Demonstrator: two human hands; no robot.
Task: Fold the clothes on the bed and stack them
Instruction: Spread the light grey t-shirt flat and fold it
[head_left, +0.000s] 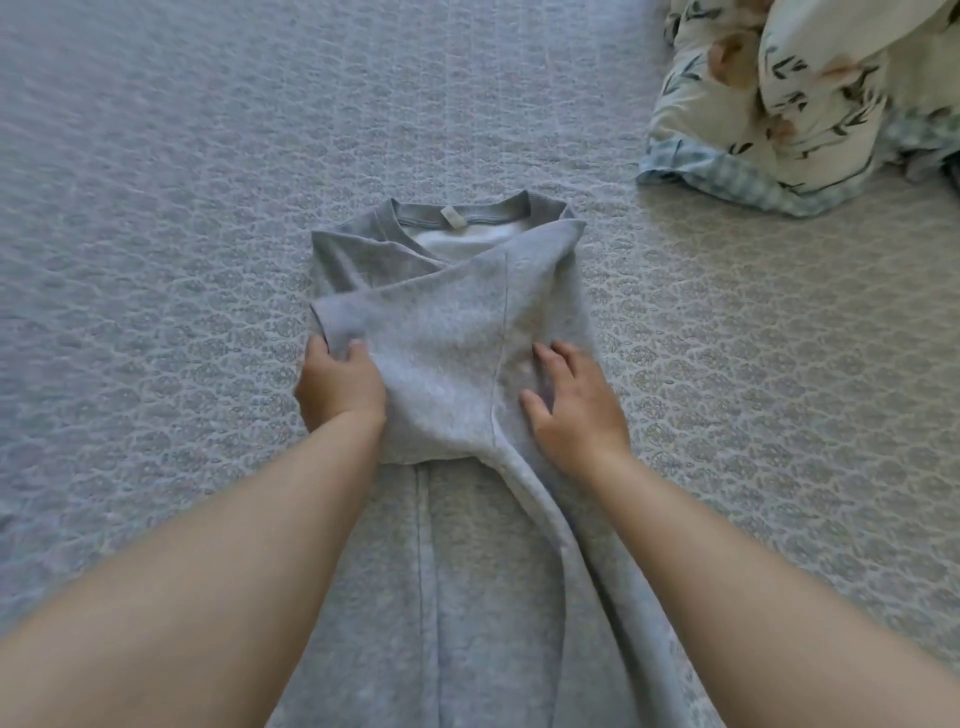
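Observation:
A grey sweatshirt (447, 322) lies lengthwise on the bed, collar and white label at the far end, its sides folded in over the middle. My left hand (337, 387) grips the left edge of the top folded layer, thumb over the cloth and fingers under it. My right hand (574, 405) rests flat on the right side of that layer with its fingers spread. A sleeve runs from under my right hand down toward me along the garment's lower part (493, 597).
The bed is covered by a grey-blue quilted spread (182, 208). A bundled floral quilt with a blue checked border (800, 98) sits at the far right corner.

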